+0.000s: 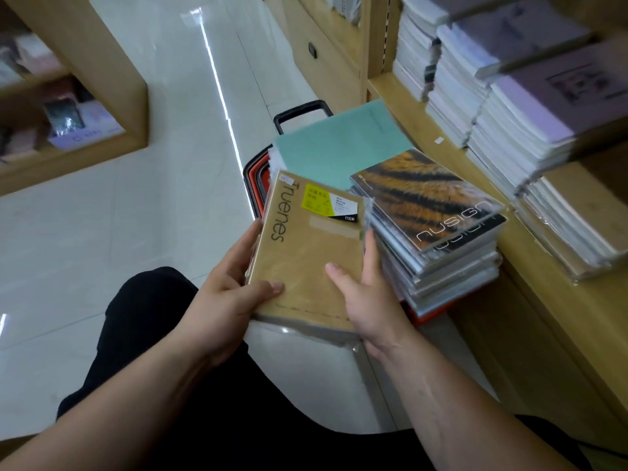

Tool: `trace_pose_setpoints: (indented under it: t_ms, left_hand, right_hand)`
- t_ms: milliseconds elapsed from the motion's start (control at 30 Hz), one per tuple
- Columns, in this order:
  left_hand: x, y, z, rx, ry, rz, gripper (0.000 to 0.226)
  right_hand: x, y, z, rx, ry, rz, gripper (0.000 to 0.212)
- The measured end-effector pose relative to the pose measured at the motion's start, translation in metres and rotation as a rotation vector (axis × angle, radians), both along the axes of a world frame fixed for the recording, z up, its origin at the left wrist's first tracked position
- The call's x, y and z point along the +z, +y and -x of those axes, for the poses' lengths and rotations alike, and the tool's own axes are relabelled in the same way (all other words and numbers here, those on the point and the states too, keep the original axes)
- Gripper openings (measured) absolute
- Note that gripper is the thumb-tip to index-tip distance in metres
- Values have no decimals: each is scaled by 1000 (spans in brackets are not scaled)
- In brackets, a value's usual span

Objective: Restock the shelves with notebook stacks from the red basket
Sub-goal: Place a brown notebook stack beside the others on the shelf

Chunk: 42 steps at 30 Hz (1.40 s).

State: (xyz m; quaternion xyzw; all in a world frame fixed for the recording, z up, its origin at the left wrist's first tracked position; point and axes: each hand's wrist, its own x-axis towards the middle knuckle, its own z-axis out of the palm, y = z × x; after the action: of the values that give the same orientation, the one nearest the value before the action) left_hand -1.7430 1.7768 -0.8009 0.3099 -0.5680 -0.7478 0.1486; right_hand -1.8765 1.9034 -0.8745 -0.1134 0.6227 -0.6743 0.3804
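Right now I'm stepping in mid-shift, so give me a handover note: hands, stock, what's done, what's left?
Left hand and right hand both grip the kraft notebook stack, not yet shelved.
Tiger-print stack sits in the red basket, green notebook behind it.
Shelf on the right already holds pale notebook stacks.
Left: shelve the kraft stack, then the basket's rest.

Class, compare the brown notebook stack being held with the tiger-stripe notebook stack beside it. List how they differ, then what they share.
1. Cover: the brown stack is plain kraft with a yellow label; the tiger-stripe stack has an orange-and-black fur print.
2. State: the left hand and right hand hold the brown stack; the tiger-stripe stack rests on the red basket.
3. Height: the tiger-stripe stack looks taller.
Both are wrapped in clear plastic.
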Motion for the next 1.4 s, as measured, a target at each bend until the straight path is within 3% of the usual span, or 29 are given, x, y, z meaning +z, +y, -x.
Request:
trace_pose_setpoints:
  t_ms: [167, 367, 700, 933, 1033, 1067, 1167, 1300, 1400]
  left_hand:
    - [21, -30, 19, -38, 79, 63, 77]
    - [33, -73, 65, -133, 168, 114, 86]
    - [32, -24, 207, -617, 210, 64, 88]
    - [21, 68, 300, -1008, 157, 126, 60]
    - [18, 105, 338, -1134, 167, 198, 54]
    - [17, 112, 349, -1124, 170, 250, 46]
    - [5, 128, 378, -1095, 182, 498, 26]
    - [-13, 116, 398, -1083, 221, 938, 64]
    - [-17, 104, 403, -934, 373, 1458, 74]
  right_hand:
    - [23, -21, 17, -30, -8, 123, 87]
    - [60, -36, 51, -185, 258, 132, 83]
    - [72, 52, 107, -672, 397, -76, 84]
    - [60, 140, 132, -1083, 327, -124, 56]
    - [58, 171, 153, -1186, 294, -164, 30]
    - [58, 176, 162, -1213, 274, -165, 25]
    - [48, 186, 194, -1276, 174, -127, 36]
    - [29, 185, 228, -1240, 162, -208, 35]
    - [28, 180, 240, -1187, 152, -193, 25]
